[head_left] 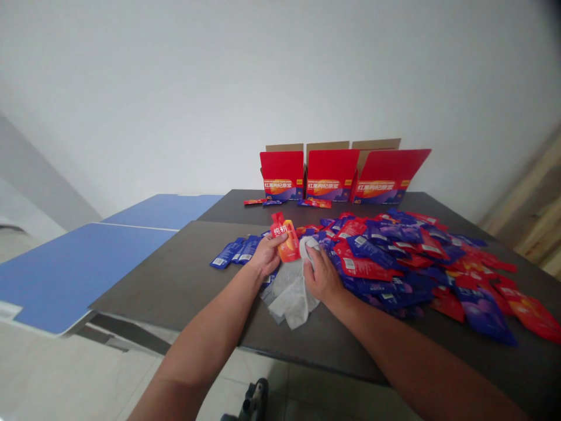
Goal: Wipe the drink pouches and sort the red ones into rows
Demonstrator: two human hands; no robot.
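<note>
A red pouch [288, 241] with an orange print and white lettering is held upright between the thumb and fingers of my left hand [268, 252]. Just to its right, my right hand [322, 273] grips a crumpled grey-white cloth [291, 292], which hangs down onto the dark table. Part of the cloth lies close against the pouch's right edge. Several blue pouches [248, 249] lie beside my left hand, some partly hidden behind it. A large mixed heap of red and blue pouches [372, 251] spreads to the right of my right hand.
Three open red boxes [332, 181] stand in a row at the back of the dark table [175, 286], against the wall. Small red and blue packets [315, 203] lie before them. A blue tabletop [87, 263] adjoins on the left. A black object [254, 400] is below the front edge.
</note>
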